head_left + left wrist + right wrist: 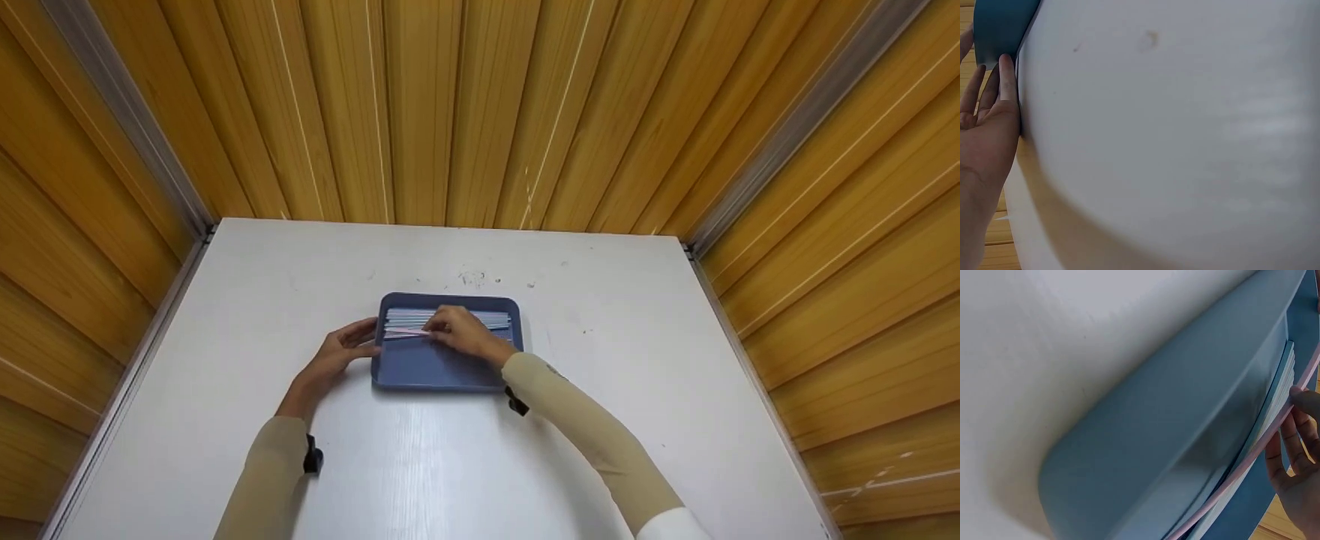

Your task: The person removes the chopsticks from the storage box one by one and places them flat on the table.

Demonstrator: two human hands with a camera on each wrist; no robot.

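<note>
A shallow blue tray (442,369) lies on the white table, with a row of thin pale straws (409,316) along its far half. Over the tray, my right hand (465,331) pinches a pink straw (1241,468) between thumb and fingertips. In the right wrist view that straw slants across the paler straws beneath it. My left hand (337,354) is at the tray's left side, its fingers fairly straight and touching the outer wall, as the left wrist view also shows (985,140). The right hand covers part of the straw row in the head view.
The white table (405,465) surrounds the tray and has a few dark marks (472,278) beyond it. Wood-patterned panels (420,112) rise behind the table and at both sides, with grey metal posts (135,105) at the corners.
</note>
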